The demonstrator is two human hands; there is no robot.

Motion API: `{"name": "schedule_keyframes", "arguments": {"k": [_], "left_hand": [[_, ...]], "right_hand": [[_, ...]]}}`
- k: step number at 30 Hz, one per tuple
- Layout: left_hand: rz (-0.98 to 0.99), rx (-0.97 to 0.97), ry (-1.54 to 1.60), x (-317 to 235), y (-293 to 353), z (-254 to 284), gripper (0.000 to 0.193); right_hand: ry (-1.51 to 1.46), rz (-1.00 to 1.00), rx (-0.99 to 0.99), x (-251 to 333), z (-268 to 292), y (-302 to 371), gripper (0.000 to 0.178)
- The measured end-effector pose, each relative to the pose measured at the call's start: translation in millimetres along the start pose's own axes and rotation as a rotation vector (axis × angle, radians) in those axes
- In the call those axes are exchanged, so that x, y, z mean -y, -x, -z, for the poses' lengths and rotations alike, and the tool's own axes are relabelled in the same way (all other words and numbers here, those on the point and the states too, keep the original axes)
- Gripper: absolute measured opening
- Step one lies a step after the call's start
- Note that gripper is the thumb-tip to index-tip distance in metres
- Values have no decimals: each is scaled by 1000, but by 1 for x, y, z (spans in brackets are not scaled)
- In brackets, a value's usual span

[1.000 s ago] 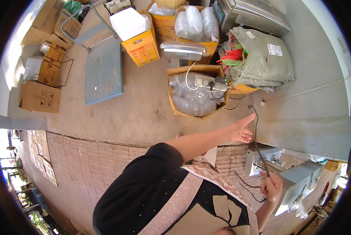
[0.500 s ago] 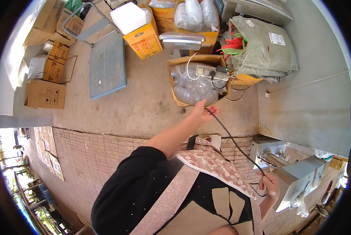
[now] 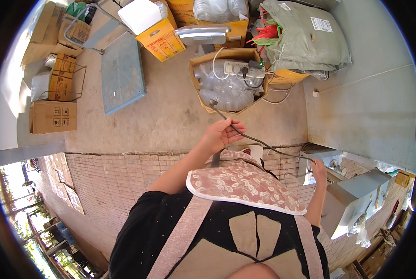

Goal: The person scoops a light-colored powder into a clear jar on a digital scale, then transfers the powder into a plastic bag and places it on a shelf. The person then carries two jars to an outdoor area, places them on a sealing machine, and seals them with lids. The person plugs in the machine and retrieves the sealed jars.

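Observation:
A dark power cord stretches between my two hands. Its plug dangles beyond my left hand, near the front edge of the open cardboard box. My left hand grips the cord loosely between thumb and fingers. Farther along, to the right, my right hand is closed on the same cord. A white power strip, with a dark plug and a white plug in it, lies on top of clear plastic containers inside the cardboard box.
Yellow boxes and a grey sack stand behind the cardboard box. A blue platform trolley and stacked cartons are to the left. Metal equipment stands close to my right arm, below a grey wall.
My left hand has come nearer and left, and the plug now shows beyond it. My right hand has risen away from my body, and the cord between the hands runs more level.

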State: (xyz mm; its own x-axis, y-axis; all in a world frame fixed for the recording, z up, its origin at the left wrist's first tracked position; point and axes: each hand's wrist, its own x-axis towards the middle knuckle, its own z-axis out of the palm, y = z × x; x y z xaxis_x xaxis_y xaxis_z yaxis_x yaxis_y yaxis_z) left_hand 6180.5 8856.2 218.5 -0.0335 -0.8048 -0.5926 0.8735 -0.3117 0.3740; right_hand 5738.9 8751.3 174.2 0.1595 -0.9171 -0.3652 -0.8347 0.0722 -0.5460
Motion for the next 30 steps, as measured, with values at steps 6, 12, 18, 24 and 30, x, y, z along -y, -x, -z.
{"name": "schedule_keyframes", "arguments": {"k": [6, 12, 18, 24, 30], "left_hand": [[78, 159, -410, 43, 2, -56, 30], [13, 357, -933, 98, -11, -78, 26], [-374, 526, -1531, 115, -22, -81, 26], [-334, 606, -1759, 132, -28, -96, 28], [-270, 622, -1625, 139, -34, -105, 30]], "right_hand": [[-249, 261, 116, 115, -39, -24, 36], [-1001, 67, 550, 216, -47, -3, 58], [-1125, -34, 351, 193, -36, 2, 47], [-1504, -279, 292, 162, -35, -4, 40], [-1510, 101, 181, 146, -8, 4, 39]]}}
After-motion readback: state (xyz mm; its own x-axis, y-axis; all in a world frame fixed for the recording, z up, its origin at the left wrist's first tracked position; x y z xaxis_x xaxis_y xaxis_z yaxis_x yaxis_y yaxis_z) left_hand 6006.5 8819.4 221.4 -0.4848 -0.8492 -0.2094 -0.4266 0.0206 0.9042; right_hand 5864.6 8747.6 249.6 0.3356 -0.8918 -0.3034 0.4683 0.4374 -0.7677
